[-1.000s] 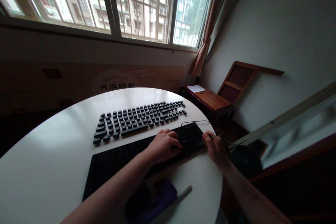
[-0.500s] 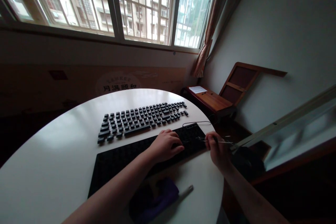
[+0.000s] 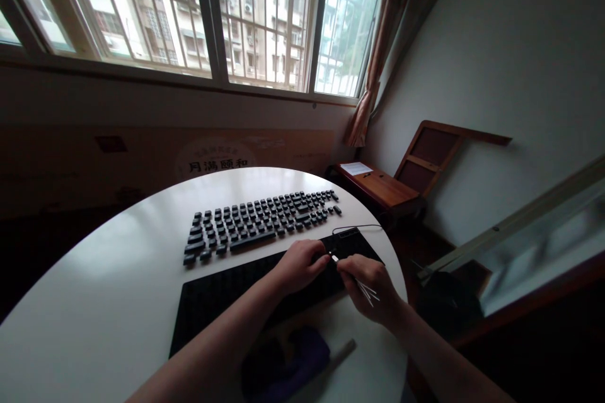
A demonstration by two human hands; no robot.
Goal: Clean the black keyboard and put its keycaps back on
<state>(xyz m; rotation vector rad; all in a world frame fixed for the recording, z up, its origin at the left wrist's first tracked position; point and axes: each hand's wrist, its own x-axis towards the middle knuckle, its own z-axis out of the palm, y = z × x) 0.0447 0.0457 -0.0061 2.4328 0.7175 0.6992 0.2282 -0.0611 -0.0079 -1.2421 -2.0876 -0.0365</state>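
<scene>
A bare black keyboard base point(image 3: 222, 296) lies on the round white table point(image 3: 94, 277). Its loose black keycaps point(image 3: 255, 223) are laid out in rows just beyond it. My left hand point(image 3: 300, 264) rests curled on the right part of the base. My right hand point(image 3: 368, 286) is closed on a thin metal tool point(image 3: 362, 286), perhaps tweezers or a wire puller, its tip meeting my left fingertips over the base. The black cable point(image 3: 357, 227) loops off the base's far right corner.
A purple-handled brush point(image 3: 293, 365) lies at the table's near edge. Past the table's right edge stand a low wooden seat point(image 3: 382, 186) with a paper on it and a wooden panel point(image 3: 432, 154) leaning on the wall. A window is behind.
My right hand lifted the thin metal tool from the base's right edge and moved left to meet my left hand. The left hand stayed on the base. The view shifted slightly.
</scene>
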